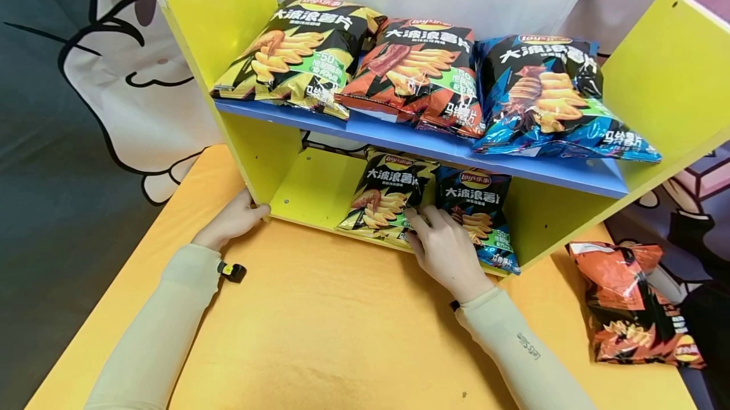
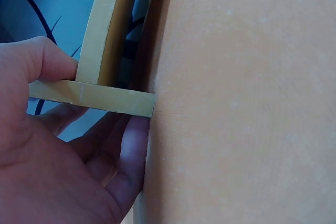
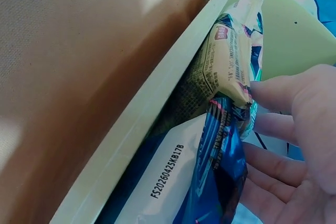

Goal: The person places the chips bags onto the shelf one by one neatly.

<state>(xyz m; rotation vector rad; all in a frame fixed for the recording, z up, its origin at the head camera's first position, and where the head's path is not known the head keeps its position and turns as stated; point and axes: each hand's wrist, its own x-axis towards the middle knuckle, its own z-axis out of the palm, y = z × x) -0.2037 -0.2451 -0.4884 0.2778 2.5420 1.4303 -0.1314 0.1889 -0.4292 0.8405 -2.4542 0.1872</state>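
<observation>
My left hand (image 1: 234,220) grips the lower left front corner of a yellow-and-blue shelf (image 1: 593,172), thumb on one side of the board (image 2: 105,98) and fingers below. On the lower level stand a yellow chip bag (image 1: 379,198) and, to its right, a blue chip bag (image 1: 476,201). Between them is my right hand (image 1: 445,251), its fingertips against the yellow bag's right side. In the right wrist view, the thumb touches the pale bag's crimped end (image 3: 244,85); the other fingers lie loosely bent beside the blue bag (image 3: 218,156).
Yellow (image 1: 302,55), red (image 1: 413,74) and blue (image 1: 547,93) chip bags lean on the upper level. Another orange-red bag (image 1: 635,308) lies right of the shelf on the orange tabletop (image 1: 342,321). A cartoon-printed backdrop (image 1: 137,93) hangs behind.
</observation>
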